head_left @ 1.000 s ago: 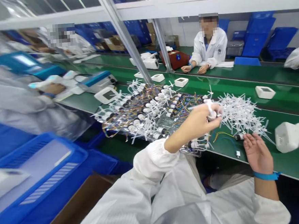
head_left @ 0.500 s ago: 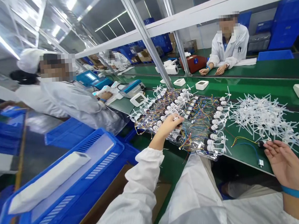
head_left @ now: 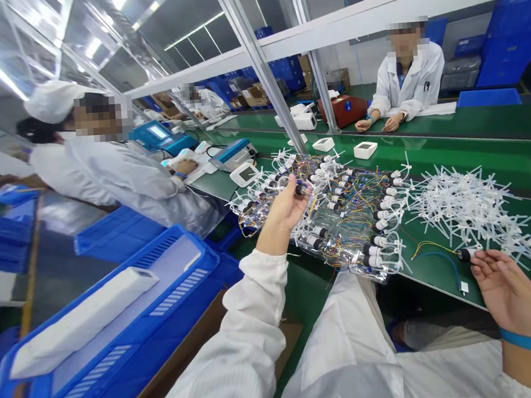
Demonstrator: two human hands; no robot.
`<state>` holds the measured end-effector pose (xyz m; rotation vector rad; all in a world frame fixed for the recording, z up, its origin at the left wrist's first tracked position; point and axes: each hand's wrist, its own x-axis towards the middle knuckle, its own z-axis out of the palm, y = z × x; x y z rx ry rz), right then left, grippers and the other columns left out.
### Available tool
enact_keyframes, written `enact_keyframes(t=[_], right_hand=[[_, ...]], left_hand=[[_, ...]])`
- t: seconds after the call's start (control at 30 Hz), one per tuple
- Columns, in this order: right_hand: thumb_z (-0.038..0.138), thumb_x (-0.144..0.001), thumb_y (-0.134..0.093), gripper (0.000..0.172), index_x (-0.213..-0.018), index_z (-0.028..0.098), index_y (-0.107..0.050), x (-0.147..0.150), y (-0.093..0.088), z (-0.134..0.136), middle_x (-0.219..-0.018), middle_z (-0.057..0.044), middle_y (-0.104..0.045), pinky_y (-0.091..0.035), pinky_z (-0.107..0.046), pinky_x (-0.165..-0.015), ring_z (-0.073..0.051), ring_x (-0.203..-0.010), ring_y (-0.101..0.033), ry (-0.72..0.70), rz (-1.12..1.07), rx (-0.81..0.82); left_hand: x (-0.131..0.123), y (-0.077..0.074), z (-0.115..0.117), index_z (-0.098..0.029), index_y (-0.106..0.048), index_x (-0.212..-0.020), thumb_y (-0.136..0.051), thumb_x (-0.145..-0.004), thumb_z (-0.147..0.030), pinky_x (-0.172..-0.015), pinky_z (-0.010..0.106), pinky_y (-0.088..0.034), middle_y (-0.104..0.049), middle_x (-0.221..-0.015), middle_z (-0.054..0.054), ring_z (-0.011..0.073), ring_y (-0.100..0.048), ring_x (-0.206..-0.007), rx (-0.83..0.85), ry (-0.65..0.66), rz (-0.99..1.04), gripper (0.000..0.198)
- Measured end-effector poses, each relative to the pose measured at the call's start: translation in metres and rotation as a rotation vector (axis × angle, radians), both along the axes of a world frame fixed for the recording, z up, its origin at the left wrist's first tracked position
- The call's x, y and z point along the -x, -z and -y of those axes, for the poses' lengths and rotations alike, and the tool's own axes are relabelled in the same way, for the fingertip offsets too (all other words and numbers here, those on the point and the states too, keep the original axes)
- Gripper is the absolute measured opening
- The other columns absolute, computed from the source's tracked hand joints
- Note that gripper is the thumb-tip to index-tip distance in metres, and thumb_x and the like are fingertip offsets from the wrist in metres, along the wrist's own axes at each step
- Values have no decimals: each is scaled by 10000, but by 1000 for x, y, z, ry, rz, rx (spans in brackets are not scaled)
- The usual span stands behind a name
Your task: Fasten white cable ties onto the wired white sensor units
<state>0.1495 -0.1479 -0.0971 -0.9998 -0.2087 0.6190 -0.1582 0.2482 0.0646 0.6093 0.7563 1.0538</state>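
Observation:
My left hand (head_left: 285, 208) is raised over the bench, its thumb and fingers closed round a small black motor (head_left: 300, 189) with wires. Below it, many like motors (head_left: 373, 252), black with white ends and looped cable ties, lie in rows on clear plastic among coloured wires. At the right, my right hand (head_left: 511, 294) pinches the white end of another small motor (head_left: 466, 254) at the bench edge. Yellow and red wires and a blue lead with a white connector (head_left: 463, 287) trail from it. My fingers partly hide both held motors.
A heap of white cable ties (head_left: 466, 203) lies beyond my right hand. White display units (head_left: 365, 149) sit on the green belt. A metal post (head_left: 260, 66) stands behind the motors. A blue crate (head_left: 181, 290) is at the left. Co-workers (head_left: 122, 172) sit at the left and opposite (head_left: 407, 80).
My left hand has lifted from the rows of motors, moving up and slightly left and turning over, with a motor in its fingers. My right hand is almost unmoved. Some display units shifted right.

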Motion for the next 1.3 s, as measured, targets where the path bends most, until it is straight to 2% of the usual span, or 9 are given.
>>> enact_keyframes(t=[0.13,0.27,0.57,0.73,0.8,0.93,1.1,1.2,1.3], right_hand=[[367,-870,-896,247,-1079,264,-813,-1,3,1,-1017,-57,-827,-623,-325,-881,-203,-980,-769,-3,6,2],[362,-864,-902,246,-1070,264,-810,1,3,3,-1007,-53,-827,-619,-325,-880,-201,-974,-767,14,5,-7],[367,-883,-888,215,-1064,276,-818,3,1,3,-1019,-56,-821,-628,-351,-912,-210,-971,-769,9,14,-3],[360,-884,-889,213,-1065,269,-823,2,1,4,-1024,-54,-819,-631,-309,-900,-193,-976,-770,-7,5,-6],[358,-881,-893,216,-1064,265,-824,2,1,4,-1026,-53,-821,-631,-304,-912,-190,-978,-769,-11,-1,-8],[347,-880,-888,210,-1058,254,-828,4,0,3,-1036,-57,-821,-638,-290,-907,-186,-972,-771,-8,-4,-14],[335,-891,-875,190,-1051,244,-830,5,-2,1,-1028,-64,-813,-645,-266,-899,-178,-961,-770,-12,5,-15],[338,-890,-870,178,-1046,259,-835,5,-3,1,-1025,-66,-813,-651,-310,-876,-197,-949,-767,-7,13,-2],[346,-877,-887,184,-1038,276,-833,4,-2,2,-1015,-57,-814,-641,-336,-888,-205,-954,-762,1,14,0]], left_hand=[[-22,30,10,-177,-674,-998,-707,-1067,-180,-673,193,-631,-728,-847,33,122,-706,-751,94,97,-38,77],[-28,51,24,-181,-669,-1007,-725,-1016,-98,-645,180,-597,-731,-873,21,119,-706,-751,166,74,-83,100],[-16,52,37,-198,-614,-953,-688,-952,-13,-769,276,-670,-708,-880,7,129,-667,-781,185,27,-79,199],[-8,56,46,-186,-590,-874,-603,-824,156,-1033,350,-674,-659,-830,-17,111,-684,-804,102,22,-49,346],[-3,60,49,-187,-588,-882,-613,-820,182,-1111,364,-650,-656,-829,-22,115,-716,-841,61,39,-71,375],[6,69,52,-178,-617,-953,-760,-857,105,-1065,312,-658,-693,-877,-9,144,-780,-952,-22,55,-176,331],[11,80,53,-184,-705,-1098,-938,-803,-152,-768,238,-651,-740,-982,25,170,-774,-917,-235,158,-435,378],[12,85,52,-189,-724,-1030,-998,-730,-310,-666,252,-589,-738,-916,32,191,-725,-829,-402,161,-704,424],[16,86,48,-188,-716,-878,-1010,-694,-425,-692,277,-539,-715,-803,29,217,-686,-810,-593,150,-956,421]])
